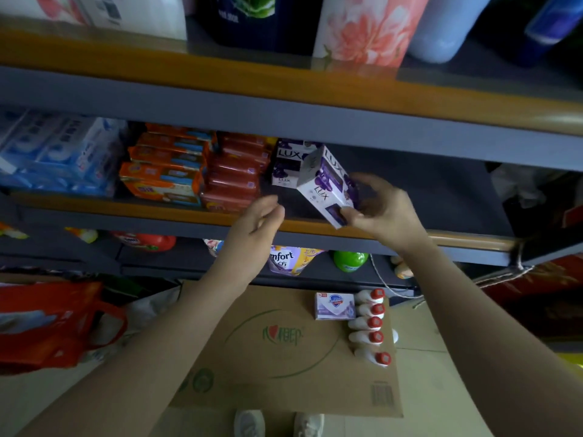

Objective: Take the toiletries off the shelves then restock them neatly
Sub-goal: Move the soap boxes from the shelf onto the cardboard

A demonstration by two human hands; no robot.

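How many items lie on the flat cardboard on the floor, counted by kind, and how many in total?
White bottles with red caps: 5
Soap box, white and purple: 1
Total: 6, all at the right side of the cardboard.

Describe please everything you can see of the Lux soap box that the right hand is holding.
The Lux soap box is a white carton, cardboard by its look, with purple flower art and the LUX name printed on more than one face. It looks closed and undamaged. It is tilted, one end toward the shelf and the other toward the person, above the front edge of the middle shelf. The right hand pinches its near end, thumb below and fingers behind. It is just in front of the stacked Lux boxes; contact is unclear. The left hand does not touch it.
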